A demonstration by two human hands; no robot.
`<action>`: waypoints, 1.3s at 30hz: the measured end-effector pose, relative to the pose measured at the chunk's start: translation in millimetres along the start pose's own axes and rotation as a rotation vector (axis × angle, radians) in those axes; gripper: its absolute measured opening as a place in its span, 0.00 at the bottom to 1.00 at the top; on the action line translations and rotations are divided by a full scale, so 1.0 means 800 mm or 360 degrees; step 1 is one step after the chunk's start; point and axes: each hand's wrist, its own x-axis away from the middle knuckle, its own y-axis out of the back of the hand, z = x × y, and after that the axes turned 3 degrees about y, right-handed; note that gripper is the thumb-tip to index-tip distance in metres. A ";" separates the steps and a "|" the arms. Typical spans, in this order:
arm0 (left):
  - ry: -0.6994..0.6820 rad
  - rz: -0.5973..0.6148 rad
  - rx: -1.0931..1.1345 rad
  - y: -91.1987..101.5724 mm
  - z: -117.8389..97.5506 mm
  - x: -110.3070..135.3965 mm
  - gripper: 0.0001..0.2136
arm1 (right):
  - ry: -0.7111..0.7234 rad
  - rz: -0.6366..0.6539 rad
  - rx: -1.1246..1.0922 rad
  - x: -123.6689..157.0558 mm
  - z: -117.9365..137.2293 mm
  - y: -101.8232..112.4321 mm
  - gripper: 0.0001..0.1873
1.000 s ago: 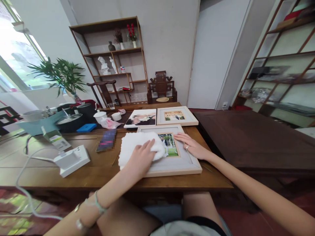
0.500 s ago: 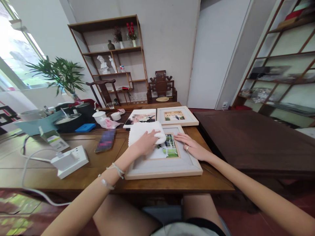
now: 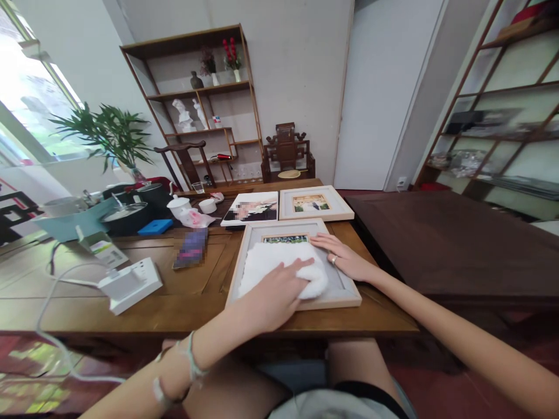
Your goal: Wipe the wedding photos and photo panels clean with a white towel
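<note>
A light-wood picture frame (image 3: 328,303) lies flat in front of me near the table's edge. A white fluffy cloth (image 3: 266,265) is spread over its lower left and middle, hiding most of the photo (image 3: 283,238). My left hand (image 3: 279,294) grips the cloth from above and presses it on the frame, with the index finger stretched out. On the frame's right side rests my right hand (image 3: 340,256), fingers extended and flat, a ring on one of them. It holds nothing.
Behind lie a second framed photo (image 3: 348,216) and a photo board (image 3: 251,208). To the left are a white power strip (image 3: 137,285) with a cable, a small opened box (image 3: 105,250), a blue box (image 3: 155,227) and a white teapot (image 3: 179,205). A dark table (image 3: 454,250) stands at the right.
My left hand has moved the cloth toward me and slightly right, from the frame's upper left to its lower middle. My right hand stays almost in place on the frame.
</note>
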 end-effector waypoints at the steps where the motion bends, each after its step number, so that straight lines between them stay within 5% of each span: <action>1: 0.0051 -0.0022 -0.0069 -0.007 0.010 -0.009 0.14 | 0.0009 -0.0002 0.0005 0.000 -0.001 0.000 0.24; 8: 0.0180 -0.0328 -0.0393 -0.009 0.081 -0.080 0.19 | 0.0081 -0.0004 0.0026 0.000 -0.007 -0.002 0.26; 14: 0.0005 -0.0209 -0.0316 -0.005 0.083 -0.113 0.18 | 0.0077 -0.0019 0.0005 -0.001 -0.006 -0.002 0.26; 19: 0.0011 -0.0048 -0.0274 0.000 0.061 -0.083 0.14 | 0.0044 -0.0029 -0.0025 0.001 -0.008 -0.003 0.24; 25: -0.0199 0.0012 -0.0099 0.017 -0.009 -0.013 0.10 | -0.0031 -0.0065 -0.0054 0.001 -0.004 -0.005 0.24; 29: -0.0237 -0.0006 -0.0032 0.012 -0.043 0.003 0.10 | -0.0060 -0.0072 -0.0071 -0.001 -0.001 -0.005 0.23; 34: -0.0157 0.0011 -0.0123 0.005 -0.039 -0.004 0.11 | -0.0044 -0.0066 -0.0072 -0.001 -0.001 -0.004 0.25; 39: 0.0085 -0.0011 -0.0352 0.004 0.003 -0.020 0.11 | -0.0011 -0.0033 -0.0020 0.000 -0.003 -0.004 0.26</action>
